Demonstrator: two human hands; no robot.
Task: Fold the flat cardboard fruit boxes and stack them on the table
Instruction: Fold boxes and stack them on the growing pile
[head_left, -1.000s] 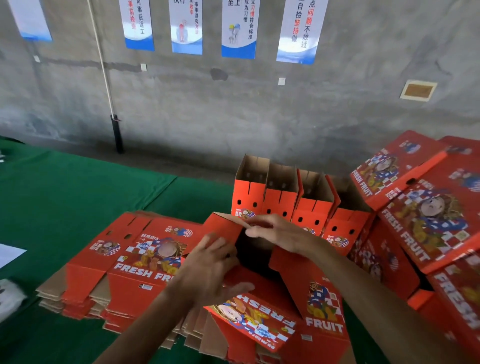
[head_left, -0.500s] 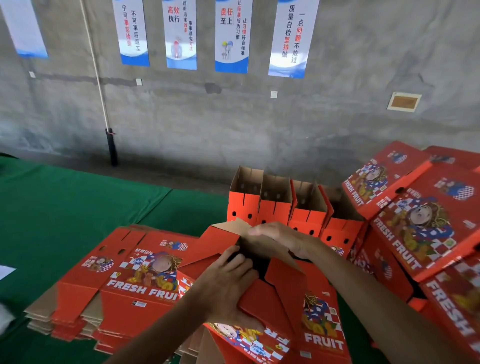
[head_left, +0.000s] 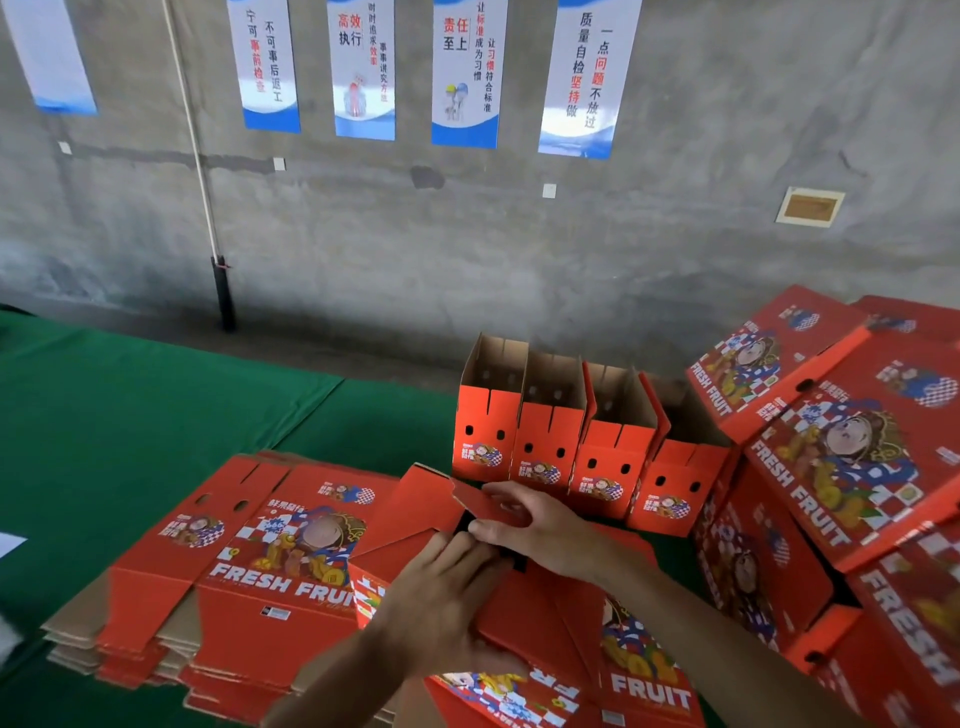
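Red cardboard box, half folded, lies on stack of flat boxes on green counter. Left hand presses on box flaps, fingers curled over flap edge. Right hand pinches upper flap just behind left hand, fingertips touching. Behind box: row of four upright open boxes. Right of box: pile of closed boxes, tilted. Grey wall with posters behind row.
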